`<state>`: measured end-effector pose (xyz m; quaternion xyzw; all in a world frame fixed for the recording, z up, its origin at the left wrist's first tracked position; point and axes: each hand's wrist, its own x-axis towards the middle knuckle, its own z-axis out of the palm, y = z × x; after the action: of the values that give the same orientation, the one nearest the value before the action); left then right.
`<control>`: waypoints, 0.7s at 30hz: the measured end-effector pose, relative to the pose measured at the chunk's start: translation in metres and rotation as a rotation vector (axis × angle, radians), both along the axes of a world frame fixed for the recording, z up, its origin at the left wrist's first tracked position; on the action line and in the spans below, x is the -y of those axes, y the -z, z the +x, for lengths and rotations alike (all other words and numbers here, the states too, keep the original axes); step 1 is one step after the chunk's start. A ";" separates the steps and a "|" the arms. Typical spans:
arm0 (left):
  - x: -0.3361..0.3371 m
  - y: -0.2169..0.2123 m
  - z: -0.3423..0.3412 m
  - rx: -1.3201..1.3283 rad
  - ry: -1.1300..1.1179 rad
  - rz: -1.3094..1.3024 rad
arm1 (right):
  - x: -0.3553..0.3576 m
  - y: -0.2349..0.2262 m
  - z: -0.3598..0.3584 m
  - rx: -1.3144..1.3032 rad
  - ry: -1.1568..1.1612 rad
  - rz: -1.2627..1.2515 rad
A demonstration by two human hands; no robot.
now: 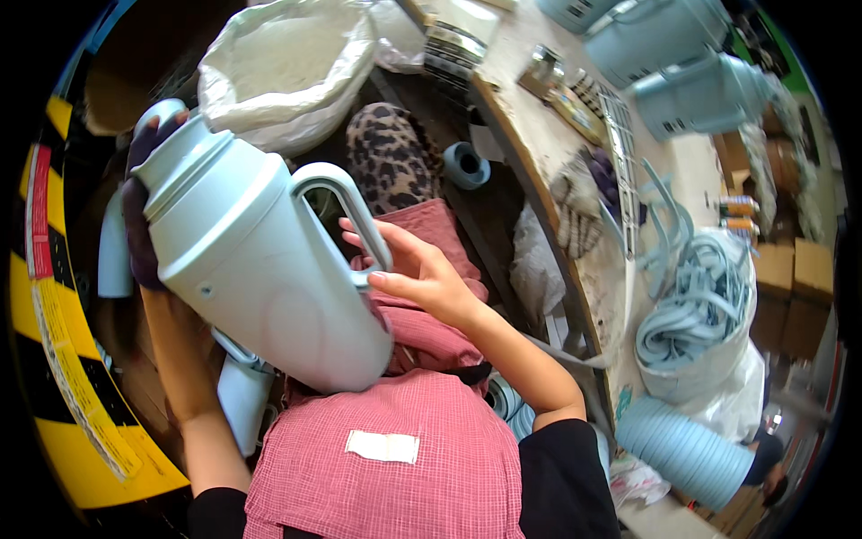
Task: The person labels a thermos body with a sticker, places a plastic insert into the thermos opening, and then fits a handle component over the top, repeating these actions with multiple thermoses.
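Note:
A large light blue plastic jug [269,269] lies tilted over my lap, its stepped neck toward the upper left and its base against the pink apron [386,422]. My left hand [142,220], in a dark purple glove, grips the jug by the side of its neck; part of that hand is hidden behind it. With bare fingers, my right hand [426,274] pinches the lower end of the jug's looped handle [346,202], thumb on the near side.
A white sack [283,72] stands ahead. On the right, a worktable [539,162] bears more blue jugs [700,94], a striped glove [579,202], a bag of blue strips [696,310] and stacked blue rings [687,449]. A yellow-black striped edge [81,386] runs along the left.

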<state>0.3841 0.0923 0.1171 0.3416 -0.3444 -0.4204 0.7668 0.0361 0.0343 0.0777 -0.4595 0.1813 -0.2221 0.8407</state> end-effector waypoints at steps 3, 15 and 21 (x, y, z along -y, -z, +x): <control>0.042 -0.016 0.024 1.426 -0.124 -0.097 | 0.009 -0.049 -0.081 -0.636 0.408 -0.800; 0.105 0.013 -0.187 1.059 0.521 0.173 | -0.078 0.047 -0.237 -1.483 0.875 -0.912; 0.085 0.055 -0.399 -0.106 1.219 0.780 | -0.089 -0.002 -0.217 -0.706 1.082 -0.258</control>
<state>-0.0149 0.0072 0.0621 0.3168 -0.2609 -0.8813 0.2341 -0.1809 0.1231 0.0798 -0.4459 0.6235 -0.4694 0.4383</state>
